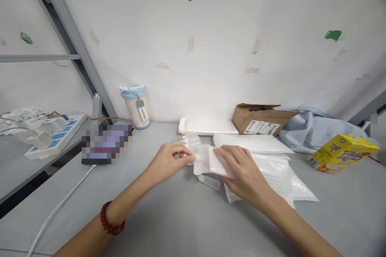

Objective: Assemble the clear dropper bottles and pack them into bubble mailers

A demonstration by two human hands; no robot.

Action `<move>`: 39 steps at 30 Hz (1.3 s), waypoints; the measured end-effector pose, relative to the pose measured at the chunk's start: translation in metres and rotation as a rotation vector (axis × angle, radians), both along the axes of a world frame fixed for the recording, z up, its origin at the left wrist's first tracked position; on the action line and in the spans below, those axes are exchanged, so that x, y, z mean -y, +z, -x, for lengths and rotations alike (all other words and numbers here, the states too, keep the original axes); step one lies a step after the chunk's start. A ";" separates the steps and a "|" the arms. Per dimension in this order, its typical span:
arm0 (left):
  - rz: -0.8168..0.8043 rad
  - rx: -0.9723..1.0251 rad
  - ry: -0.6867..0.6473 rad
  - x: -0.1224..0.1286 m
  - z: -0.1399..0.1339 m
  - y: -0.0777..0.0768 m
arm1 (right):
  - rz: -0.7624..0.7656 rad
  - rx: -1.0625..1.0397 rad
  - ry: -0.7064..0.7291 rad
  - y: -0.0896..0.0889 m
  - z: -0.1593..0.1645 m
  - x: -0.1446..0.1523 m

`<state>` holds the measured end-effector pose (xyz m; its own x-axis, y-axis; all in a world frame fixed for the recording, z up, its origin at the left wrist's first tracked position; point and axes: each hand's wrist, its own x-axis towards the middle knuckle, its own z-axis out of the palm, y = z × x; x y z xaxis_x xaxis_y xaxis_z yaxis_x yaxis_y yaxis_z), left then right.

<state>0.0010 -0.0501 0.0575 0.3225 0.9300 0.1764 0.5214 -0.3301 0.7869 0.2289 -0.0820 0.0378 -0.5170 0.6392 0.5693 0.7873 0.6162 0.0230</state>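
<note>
My right hand [245, 170] grips a small white padded envelope [219, 164], thumb below and fingers over its top. The envelope's translucent flap end points left. There my left hand [169, 162] is closed in a pinch, its fingertips at a small whitish item that I cannot make out. Just behind the fingertips lie several clear plastic pieces [191, 139] with thin loops. One more clear piece [210, 182] with a loop lies on the table in front of the envelope. Beneath and beyond my right hand spreads a pile of white bubble mailers [273, 174].
Along the wall stand a cream tumbler with a blue lid [137, 106], a flat white stack [208, 126] and an opened cardboard box [262, 119]. Light-blue cloth [310, 128] and a yellow drink carton [340, 153] are at right. A charging phone [108, 144] and power strip [57, 136] lie left.
</note>
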 end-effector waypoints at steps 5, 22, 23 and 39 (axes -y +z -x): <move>-0.076 0.065 -0.064 0.009 -0.011 -0.008 | 0.022 0.001 0.039 0.000 0.007 0.005; -0.398 0.083 -0.149 0.022 -0.019 -0.016 | 0.005 -0.020 0.010 0.003 -0.001 -0.001; -0.399 0.097 -0.067 0.022 -0.018 -0.016 | -0.019 -0.030 -0.017 0.005 -0.006 -0.004; 0.043 -0.307 -0.248 0.018 -0.018 -0.024 | -0.088 -0.155 -0.357 0.016 -0.042 -0.022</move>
